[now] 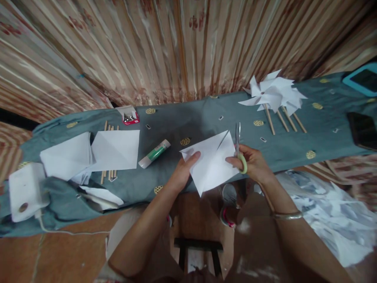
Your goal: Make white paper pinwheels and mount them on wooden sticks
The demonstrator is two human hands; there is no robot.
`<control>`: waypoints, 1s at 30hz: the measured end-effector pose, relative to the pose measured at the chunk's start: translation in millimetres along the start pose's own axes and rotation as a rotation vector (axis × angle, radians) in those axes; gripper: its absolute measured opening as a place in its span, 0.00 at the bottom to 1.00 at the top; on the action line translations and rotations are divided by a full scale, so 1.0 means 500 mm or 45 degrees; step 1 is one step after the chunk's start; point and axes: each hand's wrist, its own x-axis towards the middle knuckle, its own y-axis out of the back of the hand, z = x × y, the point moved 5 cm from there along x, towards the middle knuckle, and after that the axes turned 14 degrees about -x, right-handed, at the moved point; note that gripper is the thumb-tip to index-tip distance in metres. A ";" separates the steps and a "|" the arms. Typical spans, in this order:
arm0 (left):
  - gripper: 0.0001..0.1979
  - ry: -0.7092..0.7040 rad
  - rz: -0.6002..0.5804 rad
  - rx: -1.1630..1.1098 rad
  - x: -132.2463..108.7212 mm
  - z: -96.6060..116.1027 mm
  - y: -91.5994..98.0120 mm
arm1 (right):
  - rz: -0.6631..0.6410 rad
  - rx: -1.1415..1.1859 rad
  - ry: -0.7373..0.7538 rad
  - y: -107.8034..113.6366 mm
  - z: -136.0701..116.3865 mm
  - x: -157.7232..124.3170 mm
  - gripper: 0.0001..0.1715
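At frame centre, left hand (183,171) pinches one white corner-slit paper square (210,165); right hand (252,162) grips one pair of green-handled metal scissors (237,145).

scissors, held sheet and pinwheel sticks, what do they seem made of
Scissors: blades look like metal, grey with bright glints; the yellow-green handle is probably smooth plastic, judging by its even colour. Held sheet: seemingly matt white paper, thin with sharp corners. Pinwheel sticks: likely unpainted wood, from their dull tan colour.

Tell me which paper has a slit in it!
The paper held by the left hand: a slit runs in from its top corner, near the scissors. The sheets lying at left show none.
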 end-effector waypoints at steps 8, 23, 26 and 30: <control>0.24 0.045 -0.282 -0.359 -0.044 0.033 -0.073 | 0.438 0.377 -0.012 -0.014 0.000 0.003 0.19; 0.20 -0.306 0.019 -0.190 -0.005 0.011 -0.078 | 0.367 0.672 0.020 -0.102 -0.023 0.032 0.22; 0.22 -0.393 0.140 -0.144 0.009 0.021 -0.053 | 0.303 0.624 0.031 -0.110 -0.027 0.030 0.22; 0.24 -0.544 0.124 -0.003 0.024 0.044 -0.028 | 0.234 0.417 0.109 -0.104 -0.028 0.018 0.20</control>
